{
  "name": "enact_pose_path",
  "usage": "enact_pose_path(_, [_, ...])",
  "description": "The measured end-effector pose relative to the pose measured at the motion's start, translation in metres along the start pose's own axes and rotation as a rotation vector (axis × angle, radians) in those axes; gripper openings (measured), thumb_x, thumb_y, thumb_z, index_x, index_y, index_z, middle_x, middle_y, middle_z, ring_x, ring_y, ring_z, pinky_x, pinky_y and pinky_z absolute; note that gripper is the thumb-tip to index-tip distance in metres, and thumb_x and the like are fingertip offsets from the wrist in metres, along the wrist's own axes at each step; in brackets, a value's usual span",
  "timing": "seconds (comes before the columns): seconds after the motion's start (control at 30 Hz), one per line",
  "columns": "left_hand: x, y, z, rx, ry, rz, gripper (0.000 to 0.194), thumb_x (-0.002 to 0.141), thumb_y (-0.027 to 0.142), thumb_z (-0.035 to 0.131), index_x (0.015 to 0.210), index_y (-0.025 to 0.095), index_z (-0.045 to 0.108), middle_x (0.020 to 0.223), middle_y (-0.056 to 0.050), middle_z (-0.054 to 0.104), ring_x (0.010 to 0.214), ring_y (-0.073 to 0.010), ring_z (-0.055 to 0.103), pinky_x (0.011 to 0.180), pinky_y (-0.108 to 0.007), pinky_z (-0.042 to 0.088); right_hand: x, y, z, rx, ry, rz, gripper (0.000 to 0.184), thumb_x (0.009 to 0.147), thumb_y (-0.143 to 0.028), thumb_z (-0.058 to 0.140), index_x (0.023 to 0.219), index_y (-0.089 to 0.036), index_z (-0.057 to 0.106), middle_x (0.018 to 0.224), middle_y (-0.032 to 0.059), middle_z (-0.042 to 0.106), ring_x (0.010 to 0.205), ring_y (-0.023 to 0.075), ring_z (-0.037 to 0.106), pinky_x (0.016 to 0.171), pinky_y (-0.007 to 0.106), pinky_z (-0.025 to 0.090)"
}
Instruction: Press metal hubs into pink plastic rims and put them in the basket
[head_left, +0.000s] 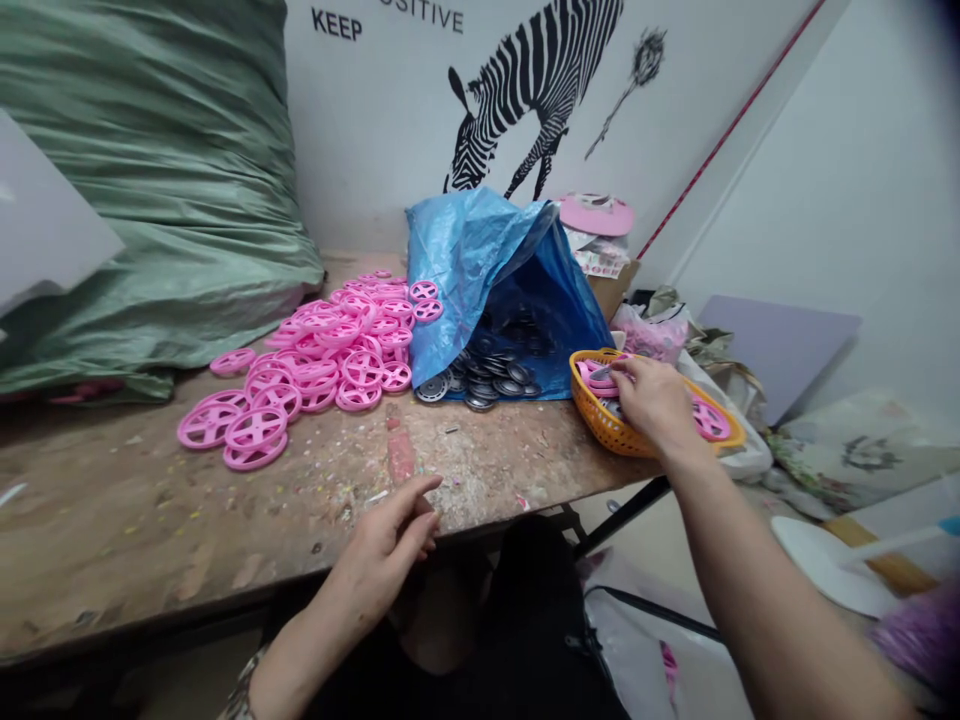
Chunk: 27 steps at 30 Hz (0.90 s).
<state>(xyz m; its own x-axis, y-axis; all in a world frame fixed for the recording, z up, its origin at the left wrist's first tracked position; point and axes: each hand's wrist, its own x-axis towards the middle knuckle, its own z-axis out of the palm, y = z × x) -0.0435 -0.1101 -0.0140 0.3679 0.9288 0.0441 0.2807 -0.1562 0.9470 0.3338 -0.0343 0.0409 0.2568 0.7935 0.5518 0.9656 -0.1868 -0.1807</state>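
At the table's front edge my left hand [396, 530] is held in the air, its fingers loosely bent and apart, with nothing in it. My right hand [654, 398] reaches over the rim of an orange plastic basket [611, 428]. Its thumb and fingers close on a pink wheel [595, 380] inside; the palm side is partly hidden. Another pink spoked wheel [711, 418] lies in the basket, right of my wrist. Left of centre spreads a heap of pink spoked wheels [315, 350]. Dark grey discs [491, 375] spill from the mouth of a blue plastic bag [457, 270].
The worn wooden table [142, 520] has scraps and dust on it. A big green sack [187, 180] stands at the back left. Behind the basket are a box with a pink visor [598, 214] on top and stuffed bags [656, 330]. A table leg [622, 515] slants below.
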Motion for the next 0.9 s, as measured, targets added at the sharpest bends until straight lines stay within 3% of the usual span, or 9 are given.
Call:
enact_pose_path(0.1, [0.006,0.000,-0.008,0.091,0.058,0.047,0.038,0.091,0.037,0.051,0.123,0.019,0.062,0.080,-0.003,0.065,0.071,-0.0179,0.065,0.067,-0.030,0.055,-0.012,-0.023,0.001,0.092,0.112,-0.145,0.032,0.093,-0.028,0.047,0.106,-0.017,0.074,0.117,0.0139,0.072,0.112,0.0315,0.060,0.097,0.046,0.043])
enact_pose_path(0.17, [0.013,-0.001,-0.014,0.178,0.120,0.085,0.036,0.091,0.035,0.052,0.121,0.019,0.064,0.084,-0.005,0.068,0.076,-0.0192,0.066,0.072,-0.032,0.054,-0.021,-0.045,0.003,0.182,0.114,-0.243,0.028,0.094,-0.026,0.049,0.105,-0.017,0.073,0.115,0.0128,0.072,0.111,0.0298,0.061,0.098,0.045,0.043])
enact_pose_path(0.33, [0.031,-0.012,-0.029,0.356,0.206,0.188,0.037,0.090,0.030,0.050,0.121,0.017,0.065,0.090,-0.007,0.072,0.086,-0.0222,0.067,0.083,-0.038,0.054,-0.044,-0.104,0.020,0.341,-0.116,-0.404,0.023,0.094,-0.023,0.053,0.105,-0.020,0.072,0.111,0.0094,0.073,0.103,0.0252,0.064,0.092,0.038,0.048])
enact_pose_path(0.5, [0.035,-0.024,-0.034,0.450,0.257,0.241,0.036,0.090,0.027,0.049,0.120,0.016,0.065,0.096,-0.010,0.073,0.088,-0.0233,0.069,0.086,-0.041,0.055,-0.045,-0.151,0.047,0.246,-0.342,-0.358,0.026,0.096,-0.026,0.053,0.117,-0.020,0.067,0.118,0.0081,0.071,0.110,0.0227,0.062,0.094,0.032,0.046])
enact_pose_path(0.6, [0.032,-0.026,-0.032,0.457,0.269,0.248,0.034,0.091,0.027,0.049,0.119,0.017,0.066,0.099,-0.011,0.073,0.090,-0.0235,0.069,0.087,-0.040,0.056,-0.035,-0.175,0.062,0.213,-0.356,-0.309,0.032,0.096,-0.033,0.054,0.123,-0.019,0.063,0.118,0.0101,0.070,0.110,0.0238,0.063,0.091,0.033,0.046])
enact_pose_path(0.77, [0.027,-0.028,-0.028,0.455,0.245,0.229,0.032,0.092,0.025,0.049,0.118,0.015,0.066,0.101,-0.012,0.073,0.092,-0.0233,0.069,0.088,-0.040,0.055,-0.021,-0.211,0.083,0.156,-0.352,-0.220,0.043,0.090,-0.053,0.059,0.115,-0.018,0.064,0.117,0.0140,0.067,0.111,0.0286,0.061,0.088,0.037,0.046])
enact_pose_path(0.9, [0.026,-0.029,-0.030,0.458,0.241,0.242,0.030,0.093,0.024,0.049,0.116,0.016,0.066,0.100,-0.011,0.072,0.092,-0.0238,0.068,0.086,-0.040,0.055,-0.018,-0.223,0.097,0.137,-0.361,-0.143,0.043,0.087,-0.049,0.065,0.113,-0.015,0.063,0.117,0.0171,0.065,0.109,0.0302,0.061,0.088,0.041,0.045])
